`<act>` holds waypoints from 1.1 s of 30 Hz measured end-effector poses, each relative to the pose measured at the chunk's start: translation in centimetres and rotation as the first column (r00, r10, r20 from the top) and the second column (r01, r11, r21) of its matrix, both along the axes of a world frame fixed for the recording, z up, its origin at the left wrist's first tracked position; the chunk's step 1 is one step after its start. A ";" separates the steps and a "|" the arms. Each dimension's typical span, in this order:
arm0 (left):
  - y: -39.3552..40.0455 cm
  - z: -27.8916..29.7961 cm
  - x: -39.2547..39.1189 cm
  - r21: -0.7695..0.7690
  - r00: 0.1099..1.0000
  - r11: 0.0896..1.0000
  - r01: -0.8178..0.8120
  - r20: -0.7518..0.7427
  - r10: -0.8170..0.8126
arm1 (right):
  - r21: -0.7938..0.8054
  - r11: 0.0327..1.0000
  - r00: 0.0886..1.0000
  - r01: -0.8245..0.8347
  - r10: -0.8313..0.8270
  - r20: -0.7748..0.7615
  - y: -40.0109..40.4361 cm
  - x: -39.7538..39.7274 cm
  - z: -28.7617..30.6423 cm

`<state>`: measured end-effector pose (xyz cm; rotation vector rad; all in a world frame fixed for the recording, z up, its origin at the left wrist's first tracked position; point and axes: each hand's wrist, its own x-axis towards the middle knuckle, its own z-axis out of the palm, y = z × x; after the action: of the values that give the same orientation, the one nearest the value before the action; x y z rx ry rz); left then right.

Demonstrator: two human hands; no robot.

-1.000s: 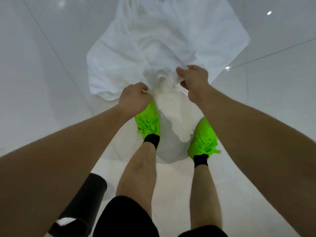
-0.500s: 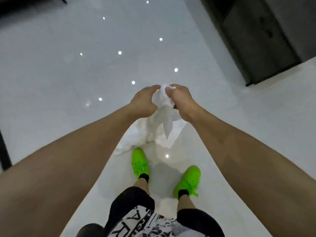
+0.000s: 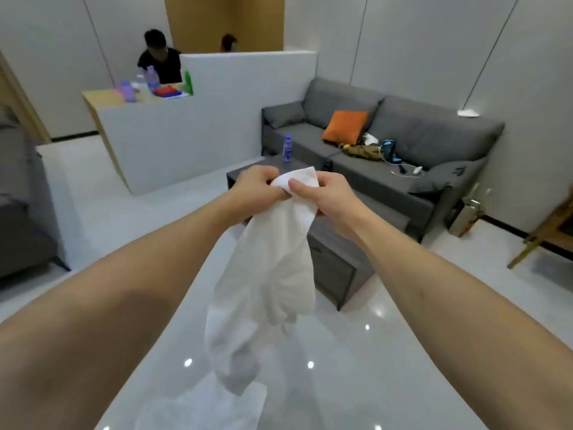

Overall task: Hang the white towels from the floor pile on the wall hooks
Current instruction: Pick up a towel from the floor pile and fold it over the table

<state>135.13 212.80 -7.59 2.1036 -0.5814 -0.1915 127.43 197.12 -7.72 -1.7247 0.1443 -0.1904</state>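
From the head camera, both bare arms reach forward and meet at chest height. The left hand [image 3: 259, 184] has its fingers curled round the top edge of a white towel [image 3: 273, 274], and the right hand [image 3: 322, 193] pinches the same edge between thumb and curled fingers, so the two hands are touching or very nearly so. A corner of the towel sticks up between them; the rest hangs down in a loose, bunched column, clear of the glossy white floor [image 3: 387, 352] for most of its length (the lowest part blurs into pale cloth at the bottom of the picture, and whether that is the same towel I cannot tell).

Behind the hands stands a low dark coffee table [image 3: 335, 268] with a small water bottle [image 3: 287, 149] on its far end. A grey sofa [image 3: 418, 141] runs along the right wall, with an orange cushion [image 3: 344, 127] and a few loose items on the seat. Further back on the left is a white counter [image 3: 173, 141] holding bottles, with a person in black [image 3: 159, 62] seated behind it.
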 end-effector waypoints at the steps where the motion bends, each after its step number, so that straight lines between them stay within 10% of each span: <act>1: -1.9 1.7 -0.2 -0.009 0.998 1.000 0.008 0.057 -0.008 | -0.011 1.000 0.999 0.007 -0.006 0.032 -1.9 -0.8 1.3; 7: -11.7 7.8 -0.4 -0.095 0.968 0.993 0.066 0.247 -0.041 | -0.189 0.974 0.992 0.123 -0.118 0.037 -11.6 -2.5 4.6; 16: -24.5 9.1 5.8 -0.137 0.943 0.933 0.332 0.068 -0.326 | -0.252 0.880 0.913 0.402 -0.364 0.186 -22.4 3.8 6.4; 33: -39.5 14.5 33.7 -0.181 0.947 0.982 -0.054 0.303 0.108 | -0.618 0.757 0.977 0.210 -0.187 0.104 -43.4 31.1 10.6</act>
<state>168.84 173.26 6.96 1.9979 -0.6693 0.2363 158.56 153.71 2.85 -2.3772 0.2609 -0.4703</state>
